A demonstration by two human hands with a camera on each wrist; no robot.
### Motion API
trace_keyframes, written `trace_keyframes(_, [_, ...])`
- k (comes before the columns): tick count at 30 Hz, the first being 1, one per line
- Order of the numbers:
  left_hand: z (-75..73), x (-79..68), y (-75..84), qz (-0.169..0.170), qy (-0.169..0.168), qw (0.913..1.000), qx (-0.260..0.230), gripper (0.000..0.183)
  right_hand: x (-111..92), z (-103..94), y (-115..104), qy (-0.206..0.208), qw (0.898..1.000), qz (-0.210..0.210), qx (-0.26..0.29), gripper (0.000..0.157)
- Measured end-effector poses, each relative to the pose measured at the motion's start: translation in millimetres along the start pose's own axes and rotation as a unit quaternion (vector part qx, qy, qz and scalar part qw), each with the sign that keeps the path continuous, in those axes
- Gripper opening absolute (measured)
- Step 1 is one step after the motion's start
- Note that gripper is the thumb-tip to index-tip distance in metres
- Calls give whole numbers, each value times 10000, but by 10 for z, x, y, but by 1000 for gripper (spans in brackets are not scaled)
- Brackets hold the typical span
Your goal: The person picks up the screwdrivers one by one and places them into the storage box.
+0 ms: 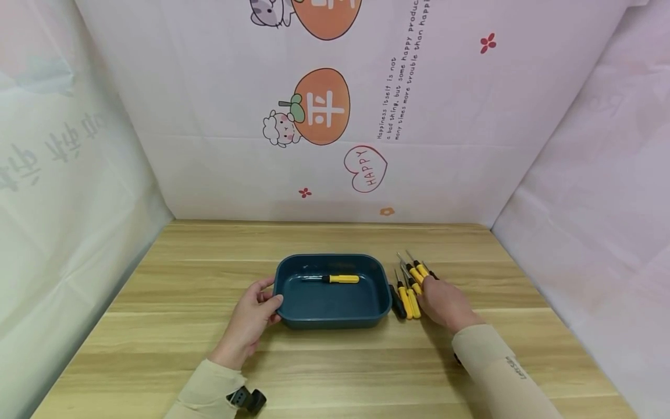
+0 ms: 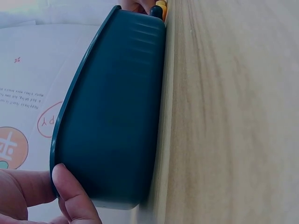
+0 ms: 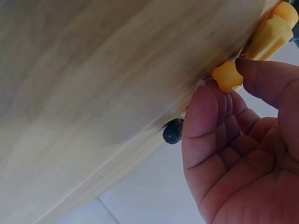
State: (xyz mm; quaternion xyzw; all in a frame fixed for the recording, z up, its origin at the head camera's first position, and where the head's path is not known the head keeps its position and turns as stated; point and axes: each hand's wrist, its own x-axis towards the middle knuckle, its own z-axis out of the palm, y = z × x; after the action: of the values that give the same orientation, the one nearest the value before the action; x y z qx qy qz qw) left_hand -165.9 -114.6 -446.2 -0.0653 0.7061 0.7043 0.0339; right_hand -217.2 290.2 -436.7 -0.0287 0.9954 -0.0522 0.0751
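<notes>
A yellow-handled screwdriver (image 3: 227, 77) is lying pinched between the right hand's (image 1: 445, 302) thumb and fingers; the left hand (image 1: 253, 317) is gripping the bin's (image 1: 330, 323) rim. Lifting straight is appearing advisable, adjoining screwdrivers (image 1: 413, 304) crowding the right hand's left. The bin's raised rim is standing between both hands; bare tabletop (image 1: 523, 326) is extending rightward.

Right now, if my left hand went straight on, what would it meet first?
The dark teal tray, most likely: it lies straight ahead, and your left hand grips its left end.
</notes>
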Motion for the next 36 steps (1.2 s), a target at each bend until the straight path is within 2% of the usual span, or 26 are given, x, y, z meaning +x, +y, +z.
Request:
trace_keyframes(19, [-10,31,-28,-20,-11,10000,-33,49,-53,-80,-34,37,9992,44,395,20])
trace_keyframes(26, [-10,25,-23,-34,-10,10000,-20,49,-56,-102,-20,164,9986,-39,496,31])
trace_keyframes(36, [-6,18,-23,-5,-16,10000,-38,49,-78,-166,-55,453,9975,-287,467,36])
